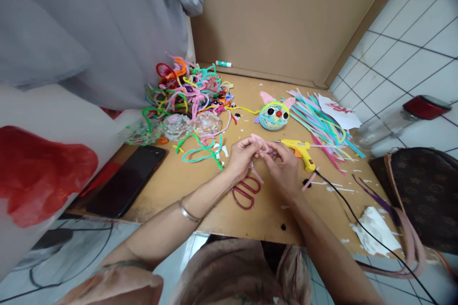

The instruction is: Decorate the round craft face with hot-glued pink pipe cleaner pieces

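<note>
Tabletop (pixel 265 221); pink strip (pixel 264 145), seemingly, between fingertips (pixel 255 147).

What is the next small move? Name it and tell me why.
Probably pinch the pink strip tighter at its bend: the left hand and right hand both hold it at the fingertips, it forms an open loop, and the glue gun lies untouched.

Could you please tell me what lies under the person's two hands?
Peeking out beside the left hand are the red scissor handles and a pink strip. The scissor blades, and anything else on the table that this hand and the right hand cover, cannot be seen.
</note>
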